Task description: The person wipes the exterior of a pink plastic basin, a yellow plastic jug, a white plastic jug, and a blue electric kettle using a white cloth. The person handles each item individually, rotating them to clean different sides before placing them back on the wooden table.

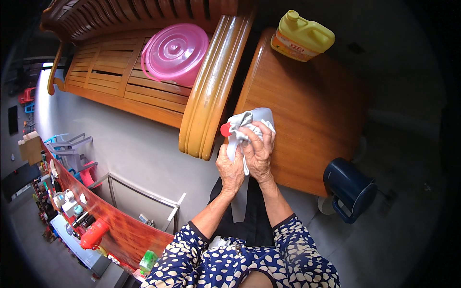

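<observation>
One wooden table [307,125], two hands [258,156], one cloth [241,123]

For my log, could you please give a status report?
Right hand pressing pale cloth against whitish container; left hand alongside. Yellow jug at wooden table's far end, apart from hands.

Pale object [263,114] — partly hidden behind cloth [240,123] and right-hand fingers [256,140]

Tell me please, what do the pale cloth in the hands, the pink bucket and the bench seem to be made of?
Pale cloth: soft, matte fabric, as it bunches in loose folds; cotton or synthetic, I cannot tell.
Pink bucket: probably smooth, glossy plastic, judging by its even colour, moulded rings and shine.
Bench: most likely varnished wood, being brown, slatted and glossy.
</observation>
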{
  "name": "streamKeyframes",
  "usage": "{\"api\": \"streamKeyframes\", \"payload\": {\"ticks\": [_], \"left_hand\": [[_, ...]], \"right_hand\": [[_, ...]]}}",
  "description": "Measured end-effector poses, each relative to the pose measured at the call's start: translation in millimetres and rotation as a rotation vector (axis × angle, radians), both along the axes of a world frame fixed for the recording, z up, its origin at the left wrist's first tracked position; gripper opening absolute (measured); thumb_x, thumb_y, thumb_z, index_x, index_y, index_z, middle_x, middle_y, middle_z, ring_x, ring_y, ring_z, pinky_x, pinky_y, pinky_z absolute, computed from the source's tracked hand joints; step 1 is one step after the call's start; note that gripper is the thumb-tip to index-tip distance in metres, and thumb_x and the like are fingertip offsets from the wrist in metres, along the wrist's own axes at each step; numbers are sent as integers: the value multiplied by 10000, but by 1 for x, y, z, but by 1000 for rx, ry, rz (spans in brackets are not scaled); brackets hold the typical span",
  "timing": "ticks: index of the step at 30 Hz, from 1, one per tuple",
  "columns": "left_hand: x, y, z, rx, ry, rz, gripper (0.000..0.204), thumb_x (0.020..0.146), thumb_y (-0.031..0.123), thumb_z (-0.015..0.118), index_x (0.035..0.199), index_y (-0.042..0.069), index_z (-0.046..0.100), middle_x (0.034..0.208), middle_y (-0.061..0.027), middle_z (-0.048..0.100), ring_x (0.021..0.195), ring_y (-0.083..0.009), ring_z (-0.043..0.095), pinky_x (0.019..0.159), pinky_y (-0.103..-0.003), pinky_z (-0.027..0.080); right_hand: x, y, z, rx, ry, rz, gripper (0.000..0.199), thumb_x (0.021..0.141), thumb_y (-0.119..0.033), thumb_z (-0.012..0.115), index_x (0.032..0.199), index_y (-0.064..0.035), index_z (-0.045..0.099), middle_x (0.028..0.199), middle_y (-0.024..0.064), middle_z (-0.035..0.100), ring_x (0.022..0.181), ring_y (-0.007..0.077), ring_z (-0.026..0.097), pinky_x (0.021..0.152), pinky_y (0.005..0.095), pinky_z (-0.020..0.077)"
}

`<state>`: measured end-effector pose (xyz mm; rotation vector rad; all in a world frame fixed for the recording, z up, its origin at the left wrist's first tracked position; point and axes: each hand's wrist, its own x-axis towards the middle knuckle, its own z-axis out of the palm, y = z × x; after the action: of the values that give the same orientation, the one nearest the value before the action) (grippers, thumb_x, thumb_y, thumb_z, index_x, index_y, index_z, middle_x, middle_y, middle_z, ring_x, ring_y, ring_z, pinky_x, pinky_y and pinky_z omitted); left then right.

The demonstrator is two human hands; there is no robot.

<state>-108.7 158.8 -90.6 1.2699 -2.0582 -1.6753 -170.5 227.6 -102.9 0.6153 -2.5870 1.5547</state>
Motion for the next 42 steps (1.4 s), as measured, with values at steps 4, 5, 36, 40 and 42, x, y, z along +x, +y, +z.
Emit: {"api": "streamKeyframes", "payload": {"ticks": [4,5,36,40,42], "left_hand": [[1,3,-6,-31,16,-33,227,890,178,681,832,4,545,690,-49,546,650,-115,493,588,-302,440],[1,4,-7,-58,17,-47,223,894,179,683,830,10,552,685,-12,534,656,-81,475,583,-278,432],[26,11,-3,-500,286,-614,322,693,100,791,717,36,476,640,-142,479,592,-363,539,529,-422,431],[24,11,1,-504,287,-634,321,704,108,787,715,40,473,638,-140,486,600,-362,551,529,-420,434],[23,13,1,-503,298,-639,316,697,98,782,711,43,471,636,-133,487,596,-352,552,529,-414,438]], "right_hand": [[-29,-3,-19,-128,-92,-101,243,864,-200,628,1072,-80,669,1162,117,552,1081,313,490,961,413,391],[-40,-1,-25,-141,-101,-107,244,867,-186,623,1071,-58,663,1159,117,557,1070,314,495,948,409,397],[-79,95,-55,24,-366,178,209,880,-151,603,1050,-47,667,1135,106,586,1082,277,504,969,372,396],[-59,93,-10,-185,-447,232,204,874,-163,627,1039,-49,666,1136,115,573,1123,280,493,990,378,382],[-51,95,6,-170,-449,226,203,868,-166,637,1036,-56,668,1145,116,565,1142,288,485,1002,386,372]]}}
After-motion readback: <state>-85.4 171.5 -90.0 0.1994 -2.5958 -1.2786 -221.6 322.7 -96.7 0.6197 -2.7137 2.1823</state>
